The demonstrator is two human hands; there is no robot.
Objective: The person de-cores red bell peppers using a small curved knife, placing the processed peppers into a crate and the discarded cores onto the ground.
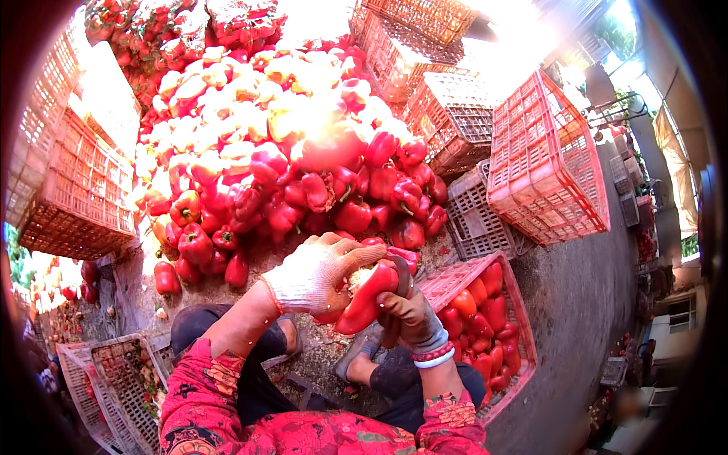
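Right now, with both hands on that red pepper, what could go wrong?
1. The red pepper could slip: only the gloved left hand and right hand hold it up.
2. Peppers at the near edge of the loose pile might roll toward the shoes, with no barrier between.
3. The filled crate stands close by the right knee, which may bump it.

Red floral sleeves (193, 396), white bracelet (434, 358), dark trousers (260, 388)
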